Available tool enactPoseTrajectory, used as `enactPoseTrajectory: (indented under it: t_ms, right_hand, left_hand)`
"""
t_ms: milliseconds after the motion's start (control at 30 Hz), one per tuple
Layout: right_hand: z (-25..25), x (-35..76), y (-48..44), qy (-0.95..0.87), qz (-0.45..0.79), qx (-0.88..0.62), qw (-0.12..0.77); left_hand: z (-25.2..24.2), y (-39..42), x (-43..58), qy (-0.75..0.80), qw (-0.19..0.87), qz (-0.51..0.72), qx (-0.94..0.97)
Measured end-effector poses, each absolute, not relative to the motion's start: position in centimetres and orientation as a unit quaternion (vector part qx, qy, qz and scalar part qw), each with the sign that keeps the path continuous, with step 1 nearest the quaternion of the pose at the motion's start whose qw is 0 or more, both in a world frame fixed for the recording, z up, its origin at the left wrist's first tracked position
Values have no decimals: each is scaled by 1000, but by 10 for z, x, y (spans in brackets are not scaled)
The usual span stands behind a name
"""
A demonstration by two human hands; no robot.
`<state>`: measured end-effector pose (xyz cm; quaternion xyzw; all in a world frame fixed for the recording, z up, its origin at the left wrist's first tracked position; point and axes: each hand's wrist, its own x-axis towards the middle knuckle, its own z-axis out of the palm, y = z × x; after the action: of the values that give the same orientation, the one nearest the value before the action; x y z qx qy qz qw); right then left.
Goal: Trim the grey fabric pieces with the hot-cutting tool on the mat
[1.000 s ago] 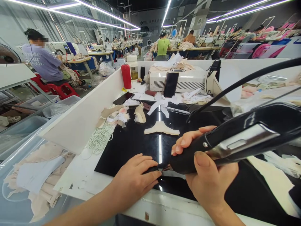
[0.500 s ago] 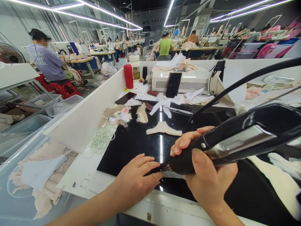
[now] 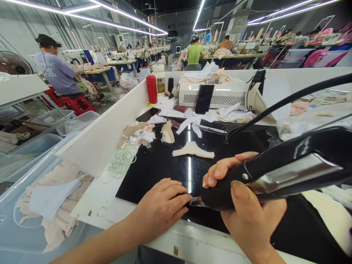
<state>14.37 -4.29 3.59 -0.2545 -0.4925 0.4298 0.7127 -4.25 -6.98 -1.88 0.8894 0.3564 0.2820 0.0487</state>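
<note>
My left hand point(image 3: 162, 207) lies palm down on the glossy black board point(image 3: 148, 172), fingers stretched to the right. Its fingertips are beside the metal tip of a black corded hand tool point(image 3: 299, 176) with a silver lever. Whatever lies under those fingers is hidden. My right hand point(image 3: 253, 216) is wrapped round the front of the tool's body, thumb on the near side and fingers over the far side. The tip points left and down, close to the board. A cream curved fabric piece point(image 3: 193, 149) lies flat beyond both hands.
Pale green cord point(image 3: 122, 161) is coiled at the board's left edge, near fabric scraps. A phone point(image 3: 204, 99) leans against a white vented machine point(image 3: 231, 91). A red bottle point(image 3: 151, 89) stands left of it. A clear bin point(image 3: 16, 223) holds beige fabric. Other people sit farther off.
My right hand and the tool have shifted slightly right in view, with the tool's rear end lower. My left hand has stayed nearly in place, its fingertips still by the tip.
</note>
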Motion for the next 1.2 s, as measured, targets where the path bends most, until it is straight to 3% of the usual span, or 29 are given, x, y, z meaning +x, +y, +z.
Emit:
enactPoseTrajectory:
  t_ms: [233, 433, 767, 1200]
  right_hand:
    - [54, 159, -42, -458, 422, -272, 734]
    - [70, 179, -36, -407, 379, -315, 769]
    - [51, 181, -34, -437, 353, -320, 763]
    - [38, 175, -25, -444, 356, -314, 760]
  left_hand:
    - [-14, -71, -46, 340, 64, 266, 900]
    - [0, -35, -42, 268, 138, 216, 929]
    - [4, 14, -23, 192, 323, 102, 921]
    - [0, 8, -20, 214, 347, 131, 904]
